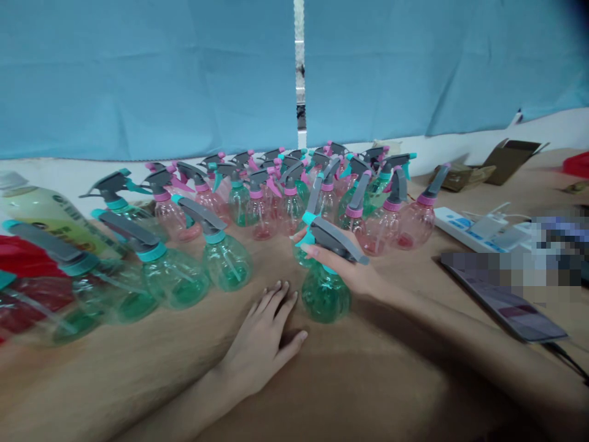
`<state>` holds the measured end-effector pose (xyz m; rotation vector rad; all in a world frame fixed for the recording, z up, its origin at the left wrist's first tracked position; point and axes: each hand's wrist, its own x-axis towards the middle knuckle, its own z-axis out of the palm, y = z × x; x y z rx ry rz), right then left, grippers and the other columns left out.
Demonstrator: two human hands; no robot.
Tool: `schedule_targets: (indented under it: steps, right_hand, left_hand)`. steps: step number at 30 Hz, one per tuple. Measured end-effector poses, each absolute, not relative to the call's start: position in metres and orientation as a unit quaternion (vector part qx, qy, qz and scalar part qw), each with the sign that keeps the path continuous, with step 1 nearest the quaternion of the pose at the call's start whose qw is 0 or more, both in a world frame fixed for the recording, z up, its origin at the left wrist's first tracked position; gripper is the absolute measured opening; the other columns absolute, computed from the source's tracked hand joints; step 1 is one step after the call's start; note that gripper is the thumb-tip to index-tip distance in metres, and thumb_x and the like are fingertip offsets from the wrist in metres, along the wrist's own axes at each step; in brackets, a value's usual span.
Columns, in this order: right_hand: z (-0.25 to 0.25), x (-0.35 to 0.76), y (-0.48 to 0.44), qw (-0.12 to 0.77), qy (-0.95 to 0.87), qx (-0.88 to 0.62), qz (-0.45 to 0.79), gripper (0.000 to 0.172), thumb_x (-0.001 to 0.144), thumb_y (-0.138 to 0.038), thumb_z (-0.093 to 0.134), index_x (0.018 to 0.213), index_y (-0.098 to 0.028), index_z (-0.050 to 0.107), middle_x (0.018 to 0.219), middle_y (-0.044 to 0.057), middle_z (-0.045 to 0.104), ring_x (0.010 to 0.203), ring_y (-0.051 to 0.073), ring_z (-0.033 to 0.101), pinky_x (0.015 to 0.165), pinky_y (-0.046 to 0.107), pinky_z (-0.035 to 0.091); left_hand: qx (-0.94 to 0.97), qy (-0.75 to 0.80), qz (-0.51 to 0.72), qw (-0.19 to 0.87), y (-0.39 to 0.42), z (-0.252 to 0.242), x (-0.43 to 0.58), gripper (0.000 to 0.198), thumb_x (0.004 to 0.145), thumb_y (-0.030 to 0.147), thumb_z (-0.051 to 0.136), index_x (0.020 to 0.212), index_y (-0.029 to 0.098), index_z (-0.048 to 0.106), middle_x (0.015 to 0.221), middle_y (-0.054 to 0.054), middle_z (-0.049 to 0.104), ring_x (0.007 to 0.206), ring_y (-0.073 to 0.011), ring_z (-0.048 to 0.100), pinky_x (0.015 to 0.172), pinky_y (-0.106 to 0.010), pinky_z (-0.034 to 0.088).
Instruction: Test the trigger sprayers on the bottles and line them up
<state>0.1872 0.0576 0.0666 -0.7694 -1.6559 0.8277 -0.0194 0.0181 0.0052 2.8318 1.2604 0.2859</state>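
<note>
My right hand [338,261] grips a green spray bottle [326,298] by its grey and teal trigger head. The bottle is upright, and my fingers curl round the trigger and neck. To its left, my left hand [264,334] lies flat on the brown table [294,393] with the fingers apart, holding nothing. Several green spray bottles [227,264] with teal collars stand on the left. Behind my hands is a cluster of pink spray bottles [262,215] and green ones, partly hiding each other.
At the right lie a dark phone [506,301] with a cable and a white power strip [469,227]. An open cardboard box [510,161] sits farther back. A large pale bottle [50,212] with a yellow-green label stands at far left. Blue cloth [184,73] covers the wall.
</note>
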Motion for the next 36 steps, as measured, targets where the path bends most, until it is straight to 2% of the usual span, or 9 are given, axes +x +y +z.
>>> schedule_targets:
  steps: [10,15,19,30,36]
  right_hand:
    - [0.0679,0.1864,0.0574,0.541,-0.692,-0.321,0.353,0.028,0.082,-0.038,0.062,0.105,-0.023,0.060,0.098,0.003,0.064,0.090,0.018,0.060,0.083,0.036,0.047]
    - [0.0662,0.1864,0.0579,0.544,-0.694,-0.324,0.342,0.025,0.082,-0.039,0.061,0.101,-0.024,0.061,0.091,0.002,0.064,0.087,0.018,0.060,0.082,0.036,0.047]
    - [0.0650,0.1866,0.0586,0.542,-0.697,-0.322,0.342,0.026,0.082,-0.040,0.061,0.102,-0.023,0.061,0.093,0.002,0.063,0.086,0.018,0.059,0.081,0.035,0.047]
    - [0.0684,0.1876,0.0580,0.522,-0.707,-0.328,0.345,0.022,0.084,-0.040,0.059,0.098,-0.022,0.060,0.090,0.001,0.060,0.079,0.015,0.057,0.075,0.032,0.046]
    - [0.0712,0.1861,0.0587,0.526,-0.709,-0.324,0.339,0.019,0.084,-0.040,0.058,0.087,-0.022,0.058,0.079,-0.001,0.056,0.071,0.013,0.052,0.068,0.029,0.043]
  left_hand:
    - [0.910,0.402,0.096,0.015,0.0184,0.0045,-0.0193,0.058,0.093,0.047,0.044,0.138,0.011,0.038,0.146,-0.015,0.035,0.136,-0.0291,0.029,0.108,-0.048,0.028]
    - [0.910,0.402,0.098,0.015,0.0182,0.0047,-0.0197,0.057,0.093,0.048,0.043,0.138,0.013,0.038,0.146,-0.014,0.035,0.135,-0.0287,0.029,0.108,-0.047,0.027]
    - [0.911,0.399,0.103,0.015,0.0185,0.0042,-0.0201,0.056,0.094,0.048,0.042,0.139,0.015,0.036,0.147,-0.013,0.035,0.135,-0.0284,0.029,0.108,-0.048,0.028]
    - [0.909,0.404,0.102,0.017,0.0184,0.0039,-0.0190,0.058,0.093,0.048,0.044,0.138,0.012,0.038,0.146,-0.014,0.036,0.135,-0.0290,0.029,0.108,-0.048,0.028]
    - [0.910,0.405,0.086,0.010,0.0185,0.0036,-0.0195,0.059,0.094,0.048,0.043,0.138,0.010,0.037,0.147,-0.015,0.034,0.136,-0.0291,0.027,0.109,-0.048,0.027]
